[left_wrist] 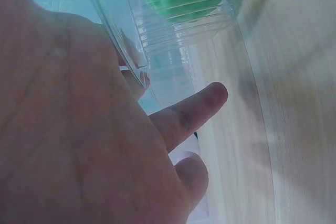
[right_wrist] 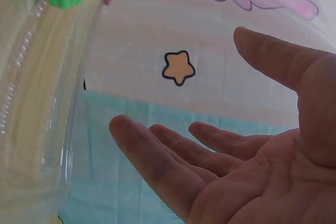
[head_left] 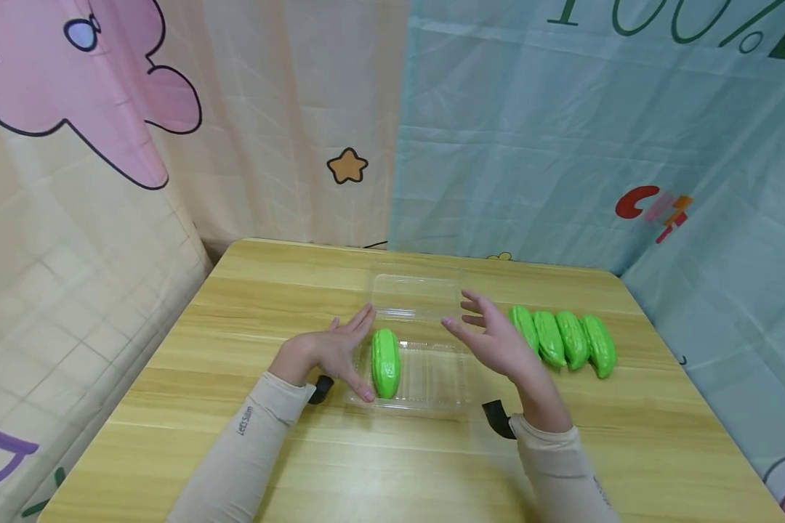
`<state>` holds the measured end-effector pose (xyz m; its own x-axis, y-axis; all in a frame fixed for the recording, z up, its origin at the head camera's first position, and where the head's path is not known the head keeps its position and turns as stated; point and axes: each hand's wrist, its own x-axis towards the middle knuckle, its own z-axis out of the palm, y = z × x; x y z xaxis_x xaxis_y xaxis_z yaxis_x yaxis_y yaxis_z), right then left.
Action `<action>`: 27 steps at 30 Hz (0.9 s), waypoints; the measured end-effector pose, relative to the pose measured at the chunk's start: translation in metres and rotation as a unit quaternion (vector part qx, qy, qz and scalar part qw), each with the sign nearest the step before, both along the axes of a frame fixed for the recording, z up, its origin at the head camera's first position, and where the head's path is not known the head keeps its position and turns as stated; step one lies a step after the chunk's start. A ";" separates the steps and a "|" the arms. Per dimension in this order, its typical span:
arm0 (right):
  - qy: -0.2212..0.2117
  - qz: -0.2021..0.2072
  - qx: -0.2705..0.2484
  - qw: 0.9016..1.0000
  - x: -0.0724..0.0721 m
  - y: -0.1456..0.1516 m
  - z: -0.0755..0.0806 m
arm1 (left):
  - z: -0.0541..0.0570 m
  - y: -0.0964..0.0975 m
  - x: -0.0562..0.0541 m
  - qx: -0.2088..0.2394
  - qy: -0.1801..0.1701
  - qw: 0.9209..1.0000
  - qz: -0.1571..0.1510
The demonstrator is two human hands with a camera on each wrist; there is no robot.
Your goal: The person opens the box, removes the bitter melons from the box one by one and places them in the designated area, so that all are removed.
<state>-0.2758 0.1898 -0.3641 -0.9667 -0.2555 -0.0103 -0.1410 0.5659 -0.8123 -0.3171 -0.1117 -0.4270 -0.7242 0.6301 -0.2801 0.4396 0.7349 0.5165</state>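
A hinged clear plastic box lies open on the table, its lid folded back behind it. One glossy green, ridged, elongated toy fruit or vegetable lies upright-lengthwise along the left side inside the box. My left hand is at the box's left edge, thumb and fingers spread apart along that side; firm contact is hard to judge. Over the area right of the box my right hand hovers with fingers extended and nothing in it. In the right wrist view its palm faces the box wall.
Several matching green pieces lie in a row at the right of the wooden table, the leftmost partly behind my right hand. Printed curtains hang behind and beside the table.
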 end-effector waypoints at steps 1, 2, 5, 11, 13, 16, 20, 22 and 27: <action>0.001 0.005 0.006 1.000 0.000 -0.005 -0.003 | 0.000 0.000 0.000 0.000 0.000 1.000 0.001; 0.003 0.010 0.014 1.000 0.000 -0.009 -0.006 | 0.000 0.001 0.000 0.001 -0.002 1.000 0.002; 0.009 0.028 0.022 0.999 0.001 -0.022 -0.013 | 0.001 0.001 0.000 0.004 -0.005 1.000 0.008; -0.011 0.070 0.009 0.997 0.004 -0.049 -0.030 | 0.001 0.002 0.000 0.003 -0.005 1.000 0.008; -0.025 0.093 0.009 0.995 0.006 -0.058 -0.036 | 0.002 0.001 -0.001 -0.001 -0.001 1.000 0.004; -0.043 0.123 0.010 0.991 0.008 -0.068 -0.044 | 0.002 0.002 -0.002 -0.005 0.004 1.000 -0.002; -0.049 0.133 0.030 0.989 0.008 -0.075 -0.052 | 0.002 0.002 -0.002 -0.006 0.006 1.000 -0.003; -0.047 0.136 0.042 0.989 0.008 -0.076 -0.054 | 0.002 0.002 -0.002 -0.007 0.007 1.000 -0.001; -0.035 0.134 0.059 0.989 0.006 -0.077 -0.058 | 0.002 0.002 -0.001 -0.004 0.005 1.000 0.002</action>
